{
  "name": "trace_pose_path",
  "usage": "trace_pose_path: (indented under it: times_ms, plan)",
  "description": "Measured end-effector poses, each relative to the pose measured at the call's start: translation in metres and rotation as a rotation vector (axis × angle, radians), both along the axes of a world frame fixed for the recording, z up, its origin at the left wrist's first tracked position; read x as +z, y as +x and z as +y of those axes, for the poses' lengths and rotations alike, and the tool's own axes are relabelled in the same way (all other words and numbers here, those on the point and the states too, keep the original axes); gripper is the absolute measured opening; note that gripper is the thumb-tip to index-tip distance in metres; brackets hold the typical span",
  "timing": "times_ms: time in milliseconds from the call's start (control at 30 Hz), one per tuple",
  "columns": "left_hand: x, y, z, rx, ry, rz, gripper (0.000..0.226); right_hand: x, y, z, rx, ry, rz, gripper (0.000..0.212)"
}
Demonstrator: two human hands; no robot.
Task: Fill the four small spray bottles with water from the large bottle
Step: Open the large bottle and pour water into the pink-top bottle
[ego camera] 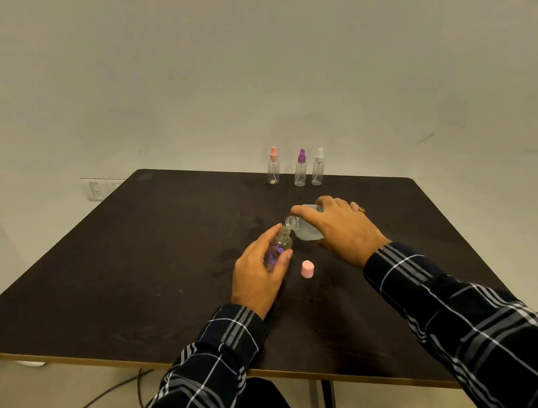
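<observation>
At frame centre, the left hand (pixel 260 274) wraps a small clear plastic spray bottle (pixel 279 247), uncapped. The right hand (pixel 336 229) grips a large clear water bottle (pixel 305 229), tipped mouth to mouth. Probably light, slippery when wet; hold mid-body.

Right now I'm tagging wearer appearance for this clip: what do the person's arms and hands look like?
Both arms wear long dark sleeves checked with white and grey lines, cuffs at the wrists. The left hand is bare; the right hand has a gold-coloured ring on one of its fingers.
</observation>
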State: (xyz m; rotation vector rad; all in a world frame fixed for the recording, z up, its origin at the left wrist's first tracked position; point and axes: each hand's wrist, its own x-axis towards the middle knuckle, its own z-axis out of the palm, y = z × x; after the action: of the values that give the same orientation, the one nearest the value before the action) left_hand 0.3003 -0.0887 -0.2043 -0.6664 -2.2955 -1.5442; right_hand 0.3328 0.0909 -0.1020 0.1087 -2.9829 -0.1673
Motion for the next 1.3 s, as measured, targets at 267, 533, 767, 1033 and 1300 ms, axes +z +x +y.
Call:
trace_pose_path:
  times_ms: [267, 533, 767, 1033, 1300]
  plan:
    - [-0.0005, -0.0002, -0.0002, 0.003, 0.015, 0.01, 0.051, 0.0004, 0.0, 0.0005, 0.005, 0.03, 0.011, 0.08]
    - [-0.0024, -0.0014, 0.0007, 0.007, 0.026, -0.003, 0.051, -0.0003, -0.0017, 0.0009, 0.001, 0.036, 0.001, 0.082]
    - [-0.0018, 0.0001, 0.0006, 0.013, 0.014, 0.017, 0.051, -0.0001, -0.0009, 0.0015, 0.008, 0.043, 0.008, 0.082]
    - [-0.0007, 0.0012, 0.0007, 0.02, 0.012, 0.016, 0.05, 0.0004, -0.0005, 0.0015, 0.008, 0.049, 0.012, 0.082]
    - [0.0007, 0.0006, -0.0003, 0.017, -0.008, 0.009, 0.051, 0.0013, -0.003, 0.0006, 0.007, 0.057, -0.008, 0.084]
